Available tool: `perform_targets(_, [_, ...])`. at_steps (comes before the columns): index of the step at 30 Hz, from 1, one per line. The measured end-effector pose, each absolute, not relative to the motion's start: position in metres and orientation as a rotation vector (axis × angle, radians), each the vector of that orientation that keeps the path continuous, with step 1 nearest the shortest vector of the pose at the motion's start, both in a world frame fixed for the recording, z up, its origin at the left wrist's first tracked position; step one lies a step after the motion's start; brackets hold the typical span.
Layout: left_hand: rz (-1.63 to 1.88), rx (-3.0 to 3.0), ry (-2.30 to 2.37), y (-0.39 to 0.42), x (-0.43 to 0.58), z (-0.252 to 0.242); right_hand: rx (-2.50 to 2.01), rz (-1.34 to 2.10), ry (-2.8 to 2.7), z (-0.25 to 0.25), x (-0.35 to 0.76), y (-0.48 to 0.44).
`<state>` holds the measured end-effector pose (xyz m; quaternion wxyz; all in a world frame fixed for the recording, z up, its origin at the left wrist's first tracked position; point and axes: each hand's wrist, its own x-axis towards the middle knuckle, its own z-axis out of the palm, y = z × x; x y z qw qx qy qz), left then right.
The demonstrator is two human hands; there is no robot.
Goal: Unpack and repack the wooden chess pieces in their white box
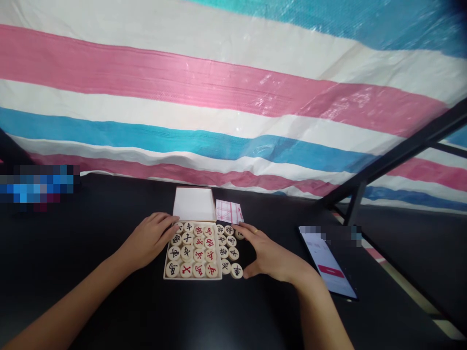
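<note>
A shallow cream box (166, 272) lies on the black table, filled with round wooden chess discs (193, 248) marked in red and black. My left hand (151, 239) rests against the box's left edge, fingers curled onto its far-left corner. Several loose discs (229, 250) lie in two columns just right of the box. My right hand (268, 253) cups around these loose discs, fingers spread, thumb near the closest disc (237, 271). The box lid (194, 204) lies just behind the box.
A folded paper with a red grid (229, 212) lies right of the lid. A phone (330, 265) with a lit screen lies to the right. A black metal frame (383, 165) rises at the right. A striped pink, blue and white tarp (219, 97) hangs behind.
</note>
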<state>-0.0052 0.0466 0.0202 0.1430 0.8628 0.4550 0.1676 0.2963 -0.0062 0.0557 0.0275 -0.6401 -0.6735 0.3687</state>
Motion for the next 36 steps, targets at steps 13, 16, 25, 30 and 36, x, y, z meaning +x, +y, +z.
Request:
perform_targets(13, [0.49, 2.524, 1.296, 0.048, -0.005, 0.019, -1.98, 1.109, -2.169, 0.054, 0.292, -0.008])
perform_targets(16, [0.488, 2.524, 1.303, 0.047, -0.005, 0.019, -1.96, 1.084, -2.178, 0.053, 0.293, -0.007])
perform_targets(25, [0.484, 2.499, 1.3, 0.047, -0.005, 0.019, -1.907, 1.062, -2.158, 0.051, 0.295, -0.006])
perform_targets(30, [0.489, 2.508, 1.304, 0.048, -0.005, 0.019, -1.888, 1.066, -2.096, 0.047, 0.299, -0.005])
perform_targets(36, [0.468, 2.515, 1.301, 0.048, -0.005, 0.019, -1.808, 0.968, -2.076, 0.043, 0.31, -0.007])
